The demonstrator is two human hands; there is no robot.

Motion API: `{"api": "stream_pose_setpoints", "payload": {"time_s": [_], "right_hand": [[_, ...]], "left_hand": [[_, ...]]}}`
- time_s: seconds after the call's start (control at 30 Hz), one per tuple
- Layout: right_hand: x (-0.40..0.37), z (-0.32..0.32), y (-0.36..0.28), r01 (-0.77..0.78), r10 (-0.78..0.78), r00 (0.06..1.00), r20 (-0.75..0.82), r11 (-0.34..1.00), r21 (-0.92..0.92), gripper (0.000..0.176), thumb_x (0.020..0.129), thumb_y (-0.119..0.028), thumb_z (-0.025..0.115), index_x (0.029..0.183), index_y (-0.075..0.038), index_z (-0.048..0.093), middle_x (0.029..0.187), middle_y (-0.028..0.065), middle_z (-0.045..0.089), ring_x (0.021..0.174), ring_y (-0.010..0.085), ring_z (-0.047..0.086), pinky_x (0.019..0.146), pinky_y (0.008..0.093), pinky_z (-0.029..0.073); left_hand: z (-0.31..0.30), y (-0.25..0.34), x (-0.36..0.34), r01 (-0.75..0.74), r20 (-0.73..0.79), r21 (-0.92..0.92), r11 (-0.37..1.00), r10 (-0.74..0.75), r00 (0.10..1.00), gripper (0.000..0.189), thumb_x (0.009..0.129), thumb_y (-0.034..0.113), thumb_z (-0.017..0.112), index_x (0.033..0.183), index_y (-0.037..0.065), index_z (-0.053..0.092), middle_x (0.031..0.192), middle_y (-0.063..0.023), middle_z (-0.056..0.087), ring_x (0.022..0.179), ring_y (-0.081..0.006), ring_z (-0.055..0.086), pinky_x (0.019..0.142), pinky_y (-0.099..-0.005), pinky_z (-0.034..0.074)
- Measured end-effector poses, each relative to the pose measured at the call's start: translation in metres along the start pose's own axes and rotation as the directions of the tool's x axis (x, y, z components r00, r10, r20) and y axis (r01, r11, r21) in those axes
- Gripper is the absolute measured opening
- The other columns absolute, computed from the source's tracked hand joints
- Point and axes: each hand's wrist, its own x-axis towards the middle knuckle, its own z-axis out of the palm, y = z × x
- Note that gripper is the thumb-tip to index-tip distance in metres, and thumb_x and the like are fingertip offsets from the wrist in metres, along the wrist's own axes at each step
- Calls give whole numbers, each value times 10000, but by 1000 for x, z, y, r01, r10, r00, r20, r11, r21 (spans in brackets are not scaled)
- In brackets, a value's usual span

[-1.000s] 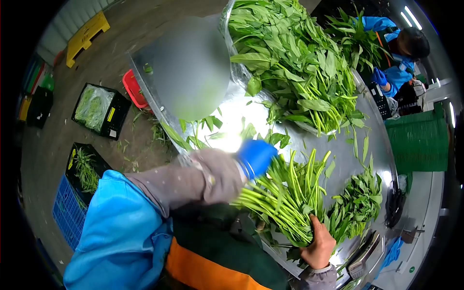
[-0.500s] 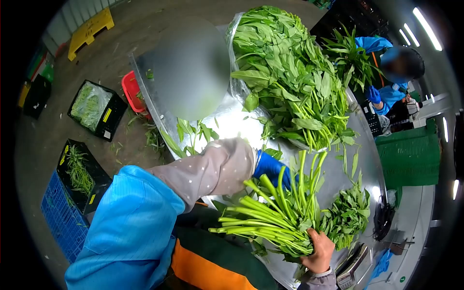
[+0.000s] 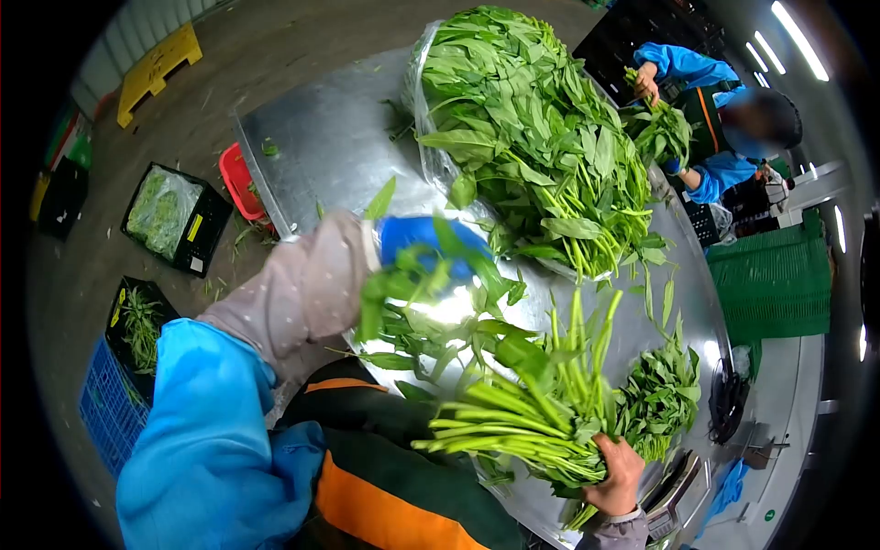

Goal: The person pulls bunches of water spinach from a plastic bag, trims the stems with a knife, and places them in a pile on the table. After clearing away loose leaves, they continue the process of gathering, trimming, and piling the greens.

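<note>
My right hand (image 3: 619, 481), bare, is wrapped around a thick bunch of water spinach (image 3: 513, 426), its cut stems fanned out to the left and upward. Up and to the left of that bunch is my left hand (image 3: 423, 243) in a blue glove, smeared by motion. Blurred leafy stems (image 3: 399, 289) hang at its fingers and look gripped; the fingertips are hidden. Loose leaves (image 3: 431, 344) lie on the metal table (image 3: 316, 137) below the glove. Beyond the hands rises a large heap of water spinach (image 3: 541, 137) in clear plastic.
A smaller bunch (image 3: 660, 403) lies right of my right hand, near a scale (image 3: 678, 500). A co-worker (image 3: 724, 137) handles greens across the table. On the floor at left are black crates (image 3: 206, 234), a red basket (image 3: 240, 179) and a blue pallet (image 3: 105, 399).
My left hand has left the bunch's stems and moved up and left, with leaves now at its fingers. My right hand keeps its hold. The co-worker's greens have swung lower.
</note>
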Motion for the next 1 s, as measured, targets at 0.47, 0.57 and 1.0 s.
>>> {"api": "stream_pose_setpoints", "payload": {"time_s": [0.47, 0.57, 1.0], "right_hand": [[0, -10, -6, -27, 41, 993, 115, 992, -122, 567, 431, -15, 660, 987, -30, 551, 679, 149, 491, 602, 327, 508, 532, 360, 395], [-2, -15, -7, -21, 29, 995, 95, 996, -88, 610, 387, -13, 661, 989, -52, 566, 697, 131, 491, 610, 321, 510, 521, 362, 394], [-12, -13, 4, -44, 48, 997, 52, 995, -84, 613, 362, -35, 661, 970, -56, 586, 631, 100, 412, 544, 294, 462, 475, 357, 357]], "left_hand": [[55, -84, 106, 377, 210, -24, 926, -364, 907, 423, 808, 210, 630, 1192, 65, 528, 902, -20, 632, 660, -70, 539, 564, -202, 454], [70, -56, 93, 272, 139, 329, 904, -332, 933, 263, 804, 218, 641, 983, 26, 637, 791, 1, 630, 650, -46, 513, 555, -200, 422], [-1, -5, 61, 554, -675, 724, -410, -258, 691, 684, 647, 471, 726, 1151, 45, 548, 1138, -138, 566, 947, -216, 570, 789, -344, 463]]}}
